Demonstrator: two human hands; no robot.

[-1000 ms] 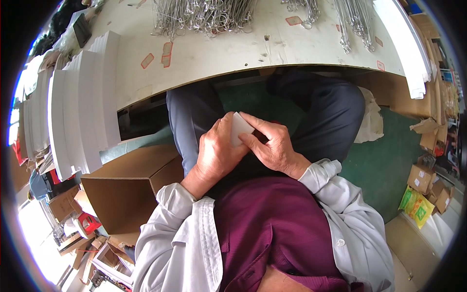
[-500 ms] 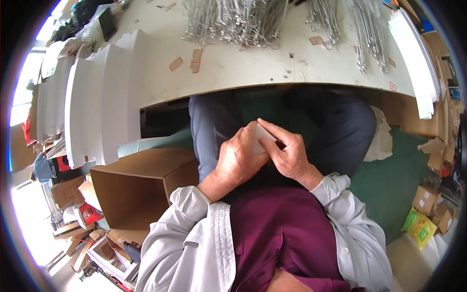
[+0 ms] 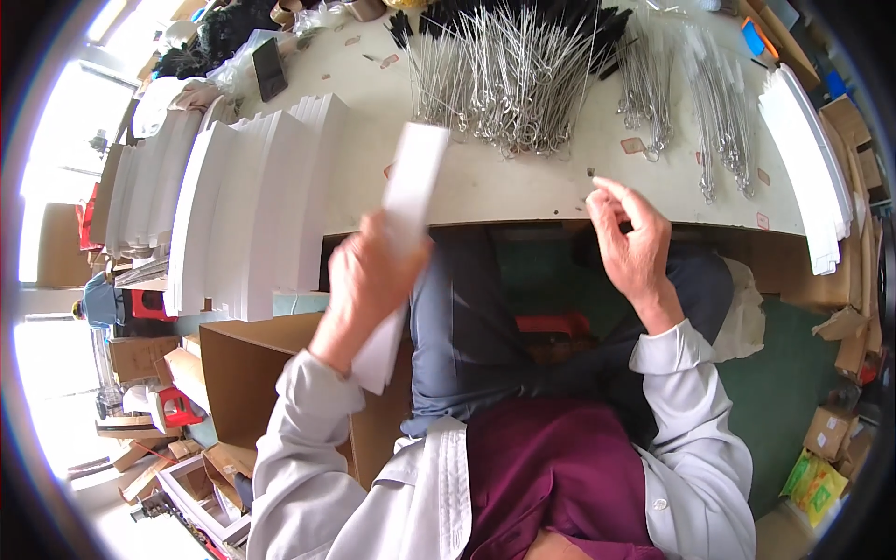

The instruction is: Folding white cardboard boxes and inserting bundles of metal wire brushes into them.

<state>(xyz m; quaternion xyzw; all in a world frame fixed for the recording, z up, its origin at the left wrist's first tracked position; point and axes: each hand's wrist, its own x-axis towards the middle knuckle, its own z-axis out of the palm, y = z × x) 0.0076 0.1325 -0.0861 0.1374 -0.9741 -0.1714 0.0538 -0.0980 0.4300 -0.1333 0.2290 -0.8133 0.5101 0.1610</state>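
A long, narrow white carton (image 3: 415,182) stands tilted in my left hand (image 3: 373,280), with its upper end over the table's front edge and its lower end showing below my wrist. The fingers and thumb are wrapped round its middle. My right hand (image 3: 637,245) is raised near the table edge, away from the carton. Its fingers are bent and slightly apart, with nothing visible between them. Beyond it on the table lies a large heap of wire brushes (image 3: 523,93) with looped metal ends and black bristles. Smaller bundles of wire brushes (image 3: 723,121) lie to the right.
Stacks of flat white cartons (image 3: 247,205) stand at the table's left, with another white stack (image 3: 807,168) along the right edge. An open cardboard box (image 3: 266,373) sits on the floor at my left. A dark phone-like slab (image 3: 269,70) stands far left.
My hands, together at my lap before, have parted. The left has moved left with the carton, now seen along its length. The right has risen toward the table edge and let go.
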